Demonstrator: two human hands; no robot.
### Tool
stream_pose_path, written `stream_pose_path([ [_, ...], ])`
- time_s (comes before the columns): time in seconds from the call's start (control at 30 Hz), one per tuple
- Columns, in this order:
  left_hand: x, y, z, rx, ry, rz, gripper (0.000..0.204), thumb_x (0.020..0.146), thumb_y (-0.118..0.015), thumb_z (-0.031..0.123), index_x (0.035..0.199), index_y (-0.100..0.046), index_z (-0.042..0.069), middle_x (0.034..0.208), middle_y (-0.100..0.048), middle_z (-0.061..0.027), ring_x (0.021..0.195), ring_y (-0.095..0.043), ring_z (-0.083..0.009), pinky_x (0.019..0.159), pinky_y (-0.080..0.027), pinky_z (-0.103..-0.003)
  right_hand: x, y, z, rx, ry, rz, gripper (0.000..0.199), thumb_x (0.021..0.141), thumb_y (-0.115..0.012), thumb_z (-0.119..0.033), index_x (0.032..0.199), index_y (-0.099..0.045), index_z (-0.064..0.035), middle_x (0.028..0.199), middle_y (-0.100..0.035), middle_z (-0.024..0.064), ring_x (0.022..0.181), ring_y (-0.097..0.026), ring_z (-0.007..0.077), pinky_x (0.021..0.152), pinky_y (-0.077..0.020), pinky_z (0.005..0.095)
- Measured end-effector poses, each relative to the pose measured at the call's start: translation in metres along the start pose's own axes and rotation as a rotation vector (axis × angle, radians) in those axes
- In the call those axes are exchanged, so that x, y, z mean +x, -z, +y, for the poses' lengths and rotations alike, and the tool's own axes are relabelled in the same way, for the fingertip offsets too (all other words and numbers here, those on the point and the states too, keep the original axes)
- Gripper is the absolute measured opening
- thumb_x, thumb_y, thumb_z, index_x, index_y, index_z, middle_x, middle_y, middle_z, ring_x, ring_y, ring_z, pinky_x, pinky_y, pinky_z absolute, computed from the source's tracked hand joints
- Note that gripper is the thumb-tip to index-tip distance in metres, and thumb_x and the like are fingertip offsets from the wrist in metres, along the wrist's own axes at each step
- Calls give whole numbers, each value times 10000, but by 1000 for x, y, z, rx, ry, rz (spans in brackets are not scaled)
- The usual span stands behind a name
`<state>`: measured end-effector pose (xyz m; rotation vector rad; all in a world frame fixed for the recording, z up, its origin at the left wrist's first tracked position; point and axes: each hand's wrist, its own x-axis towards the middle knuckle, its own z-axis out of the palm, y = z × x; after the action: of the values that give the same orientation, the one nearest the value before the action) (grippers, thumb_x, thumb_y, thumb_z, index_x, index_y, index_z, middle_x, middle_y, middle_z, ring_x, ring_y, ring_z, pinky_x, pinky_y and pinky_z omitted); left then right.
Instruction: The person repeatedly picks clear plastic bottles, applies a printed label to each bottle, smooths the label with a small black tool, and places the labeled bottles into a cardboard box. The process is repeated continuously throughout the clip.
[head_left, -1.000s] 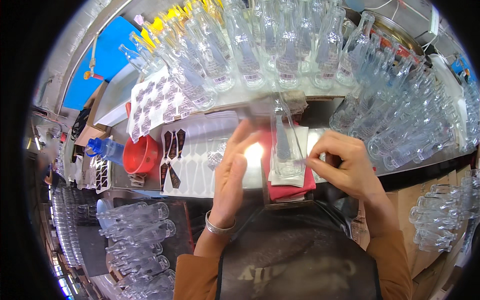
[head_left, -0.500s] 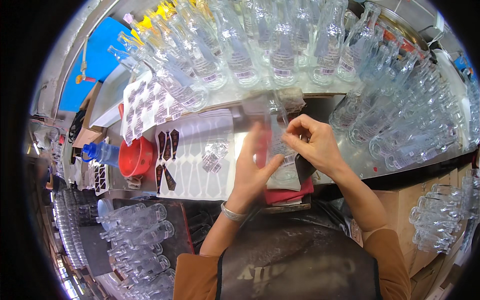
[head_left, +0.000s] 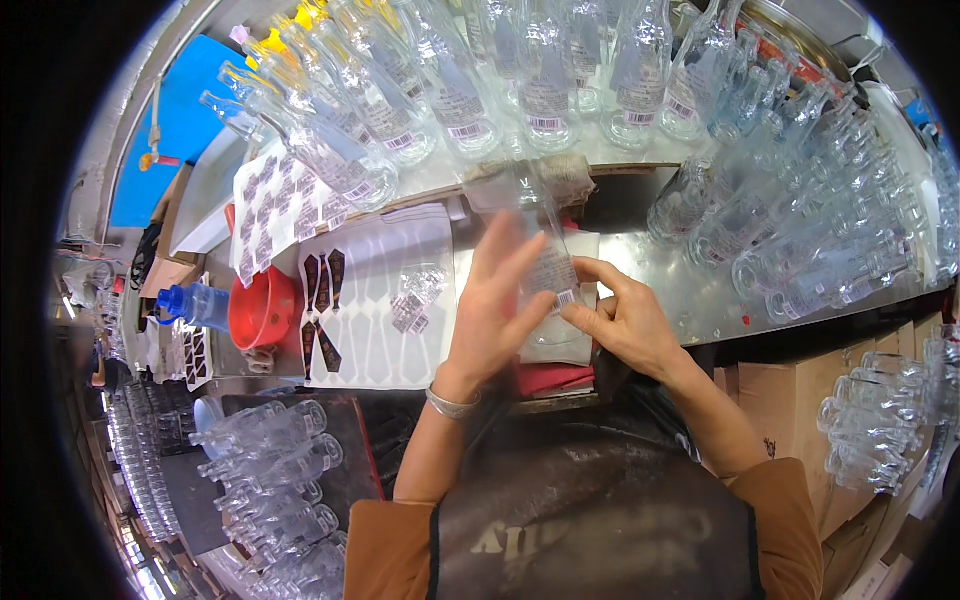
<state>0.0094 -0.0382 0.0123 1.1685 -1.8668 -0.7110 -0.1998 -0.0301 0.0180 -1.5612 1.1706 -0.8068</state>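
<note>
Left hand (head_left: 500, 305) hanging open, showing spread, blurred fingers, apparently holding nothing. Right hand (head_left: 620, 318) resting half-closed, fingertips at barcoded label (head_left: 548, 275); cannot tell whether gripping. Clear glass bottle (head_left: 556, 248) lying between hands on white cloth (head_left: 572, 352), already carrying label. Beyond, labelled bottles (head_left: 466, 105) standing finished-looking; tie-shaped stickers (head_left: 328, 352) remaining on sheet (head_left: 400, 350). Label print showing too small for reading; apron (head_left: 600, 490) bearing pale lettering.
</note>
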Motion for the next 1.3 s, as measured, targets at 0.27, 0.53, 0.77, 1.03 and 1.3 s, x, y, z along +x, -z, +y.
stream_pose_path([
  [0.27,1,7,-1,-191,49,-47,564,899,-712,151,1439,-551,127,1604,-313,-163,1424,-408,-313,1034,-495,-407,7,-2,28,227,-84,20,534,958,-673,-301,1342,-547,47,1225,-646,149,949,-605,154,807,-482,288],
  [0.53,-3,4,-4,-159,27,-50,593,854,-728,68,1424,-574,129,1613,-303,-189,1442,-394,-327,1034,-459,-361,1,-8,12,167,-63,26,560,939,-717,-273,1347,-525,58,1236,-607,134,819,-627,101,696,-521,239],
  [0.77,-4,4,-7,-225,50,-56,593,857,-722,59,1428,-572,127,1622,-297,-177,1468,-356,-303,972,-489,-323,0,-10,10,142,-34,43,550,950,-701,-287,1343,-525,56,1253,-609,152,804,-631,106,713,-531,250],
  [1.03,-6,6,-15,-278,51,-111,554,951,-640,103,1484,-488,92,1647,-223,-129,1511,-250,-282,1143,-374,-453,3,-8,17,162,-65,61,522,946,-660,-343,1287,-580,43,1198,-678,196,1096,-651,245,957,-498,356],
  [1.3,-5,-1,-12,-304,93,-44,586,882,-654,52,1452,-541,124,1624,-283,-188,1498,-293,-323,1109,-390,-384,6,-6,15,93,-45,18,501,966,-675,-301,1307,-550,44,1202,-640,156,869,-652,135,715,-539,262],
])
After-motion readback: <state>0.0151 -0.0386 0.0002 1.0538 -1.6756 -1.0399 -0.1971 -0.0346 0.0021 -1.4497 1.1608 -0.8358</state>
